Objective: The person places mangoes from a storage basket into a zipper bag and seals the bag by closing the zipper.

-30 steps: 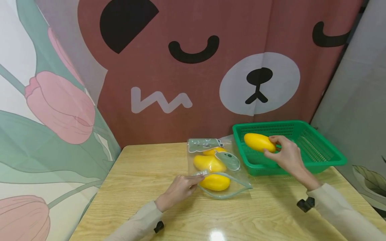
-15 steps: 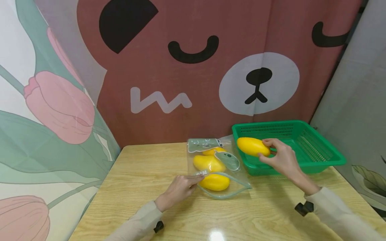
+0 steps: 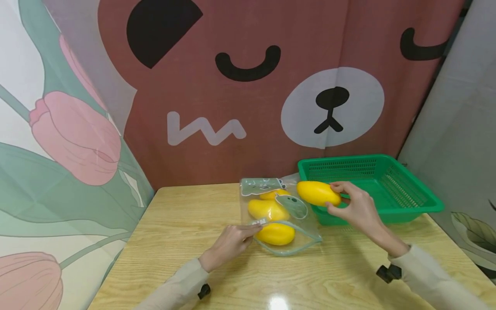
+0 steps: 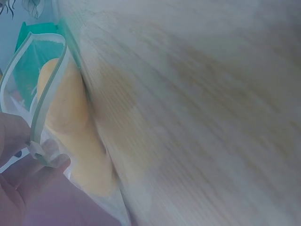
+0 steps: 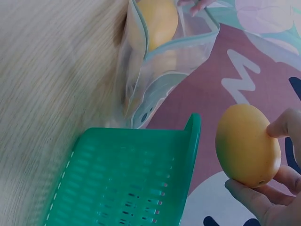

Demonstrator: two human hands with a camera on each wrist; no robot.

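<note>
My right hand [image 3: 358, 206] holds a yellow mango [image 3: 318, 193] by one end, thumb below and fingers above, over the left rim of the green basket. In the right wrist view the mango [image 5: 248, 145] shows close up, with the fingertips around its end. A clear zip bag [image 3: 306, 232] with printed green patches lies on the table, its mouth spread toward me. Inside the bag are three mangoes, the nearest mango [image 3: 276, 234] just within the mouth. My left hand [image 3: 232, 242] pinches the bag's edge at the left; the left wrist view shows the zip strip [image 4: 46, 101] between finger and thumb.
The green plastic basket [image 3: 422, 206] stands at the right rear of the wooden table [image 3: 186, 215], right beside the bag. Behind the table hangs a brown curtain [image 3: 201, 163] with a bear print. A flower-patterned cloth [image 3: 77, 206] hangs at the left.
My right hand has carried the mango left and slightly down, from over the basket to its left rim near the bag. The left hand and the bag have stayed put.
</note>
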